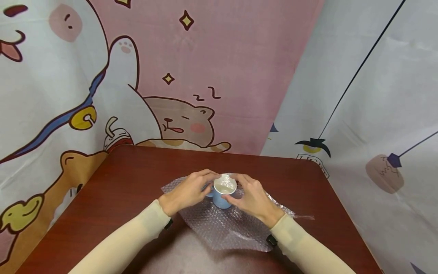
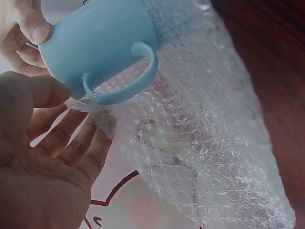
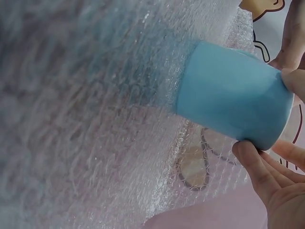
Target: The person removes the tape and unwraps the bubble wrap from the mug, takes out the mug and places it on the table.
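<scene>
A light blue mug [image 1: 222,199] stands upright on a sheet of bubble wrap [image 1: 236,224], its handle [image 2: 126,93] toward my left hand. Shiny clear wrap shows at the far side of its mouth. My left hand [image 1: 191,188] has its thumb tip right at the rim near the handle. Its fingers [image 2: 86,148] stretch out fairly straight, their tips against the raised bubble wrap. From the other side, my right hand [image 1: 253,198] pinches the mug near the rim, thumb [image 3: 248,155] on the outer wall and fingers over the far edge.
The dark red-brown table [image 1: 133,182] extends around the sheet. A thin clear strip [image 1: 304,217] sticks out from the sheet's right corner. Behind the table hangs a cartoon-printed cloth [image 1: 239,76], continuing along both sides.
</scene>
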`<state>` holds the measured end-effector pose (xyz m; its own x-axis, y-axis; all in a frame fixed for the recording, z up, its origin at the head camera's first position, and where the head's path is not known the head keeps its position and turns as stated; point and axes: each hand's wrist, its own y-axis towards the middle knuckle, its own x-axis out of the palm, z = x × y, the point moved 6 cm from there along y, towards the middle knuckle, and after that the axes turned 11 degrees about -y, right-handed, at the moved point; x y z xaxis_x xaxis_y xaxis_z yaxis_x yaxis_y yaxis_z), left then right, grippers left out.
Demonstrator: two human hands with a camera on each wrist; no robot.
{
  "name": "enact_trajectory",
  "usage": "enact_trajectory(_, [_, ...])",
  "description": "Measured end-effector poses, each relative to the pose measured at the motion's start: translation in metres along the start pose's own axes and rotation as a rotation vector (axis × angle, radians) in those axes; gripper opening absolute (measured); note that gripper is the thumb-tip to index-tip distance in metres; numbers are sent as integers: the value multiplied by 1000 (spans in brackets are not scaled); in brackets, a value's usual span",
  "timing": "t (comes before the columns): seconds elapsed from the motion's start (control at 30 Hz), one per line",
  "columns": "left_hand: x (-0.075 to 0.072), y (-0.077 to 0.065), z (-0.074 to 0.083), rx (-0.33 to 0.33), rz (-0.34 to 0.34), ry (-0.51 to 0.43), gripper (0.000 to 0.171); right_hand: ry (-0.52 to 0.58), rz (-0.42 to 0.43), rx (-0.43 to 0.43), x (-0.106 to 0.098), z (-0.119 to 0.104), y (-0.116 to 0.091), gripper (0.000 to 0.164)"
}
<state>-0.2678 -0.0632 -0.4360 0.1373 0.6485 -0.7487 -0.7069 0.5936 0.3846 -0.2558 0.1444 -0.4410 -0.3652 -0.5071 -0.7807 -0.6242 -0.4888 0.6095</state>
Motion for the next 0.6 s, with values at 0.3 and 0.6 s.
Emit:
enact_trajectory(0.3, [-1, 2, -1, 43, 29, 5, 32, 16, -17, 35, 3, 1, -1, 76])
enact_trajectory(0.6, [0, 3, -5, 21, 58, -31, 31, 24, -39, 39, 3, 0, 3, 86])
